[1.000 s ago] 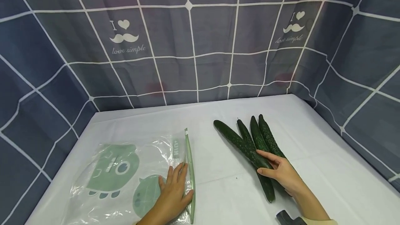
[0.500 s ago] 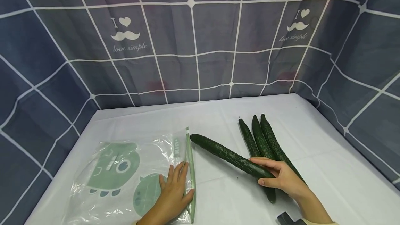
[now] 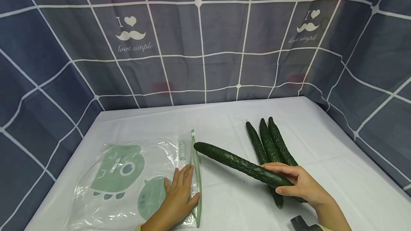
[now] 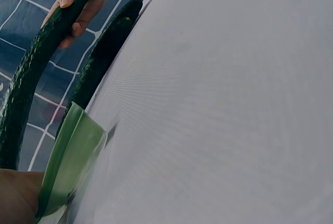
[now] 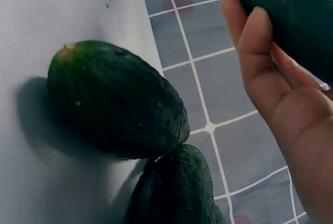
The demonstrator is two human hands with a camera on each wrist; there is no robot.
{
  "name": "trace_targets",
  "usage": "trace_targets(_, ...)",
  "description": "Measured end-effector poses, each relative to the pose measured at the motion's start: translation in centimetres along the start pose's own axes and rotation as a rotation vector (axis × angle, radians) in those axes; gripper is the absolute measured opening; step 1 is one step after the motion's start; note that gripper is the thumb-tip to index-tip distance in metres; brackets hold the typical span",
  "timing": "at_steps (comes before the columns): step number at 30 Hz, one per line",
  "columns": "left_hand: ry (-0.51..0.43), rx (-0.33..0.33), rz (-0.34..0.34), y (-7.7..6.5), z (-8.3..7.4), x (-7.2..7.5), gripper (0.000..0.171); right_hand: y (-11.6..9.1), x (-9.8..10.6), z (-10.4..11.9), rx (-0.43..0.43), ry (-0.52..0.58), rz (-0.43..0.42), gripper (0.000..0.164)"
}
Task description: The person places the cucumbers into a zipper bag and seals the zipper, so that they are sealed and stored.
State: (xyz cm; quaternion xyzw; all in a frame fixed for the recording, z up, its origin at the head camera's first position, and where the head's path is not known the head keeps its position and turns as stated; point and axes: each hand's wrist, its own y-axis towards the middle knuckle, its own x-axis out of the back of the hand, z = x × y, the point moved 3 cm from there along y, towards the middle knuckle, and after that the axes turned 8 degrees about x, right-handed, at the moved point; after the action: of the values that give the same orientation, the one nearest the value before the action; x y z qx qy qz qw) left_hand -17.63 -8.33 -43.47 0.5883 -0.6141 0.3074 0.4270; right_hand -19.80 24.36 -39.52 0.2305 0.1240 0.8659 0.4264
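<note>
White tabletop (image 3: pixel 224 202) carried a clear green-printed plastic zip bag (image 3: pixel 128 177), pressed flat under the left hand (image 3: pixel 179 197). Right hand (image 3: pixel 303 186) fingers curled round a long dark-green cucumber (image 3: pixel 240 165) near its end; it looked stiff, bumpy, best held mid-length.

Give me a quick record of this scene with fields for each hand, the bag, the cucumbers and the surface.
left hand: rests flat on the zip bag, by its green strip
right hand: grips one cucumber
held cucumber: tip points at the bag's strip
zip bag: clear, green cartoon print, lying flat
other cucumbers: three, side by side
table: white cloth
</note>
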Motion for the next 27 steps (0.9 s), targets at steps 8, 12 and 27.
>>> trace_targets(8,0.014,0.0,-0.018,-0.1,0.1,0.0,0.076,0.5,-0.6,-0.3,0.086,-0.007,0.083,0.055)
trace_targets(12,0.024,-0.021,-0.028,-0.1,-0.1,-0.1,0.078,0.6,-0.7,-0.7,0.016,-0.018,0.078,0.054)
trace_targets(27,0.016,-0.089,-0.019,-0.7,-1.2,0.7,0.088,4.9,-2.2,-2.5,-0.04,0.062,0.149,0.049)
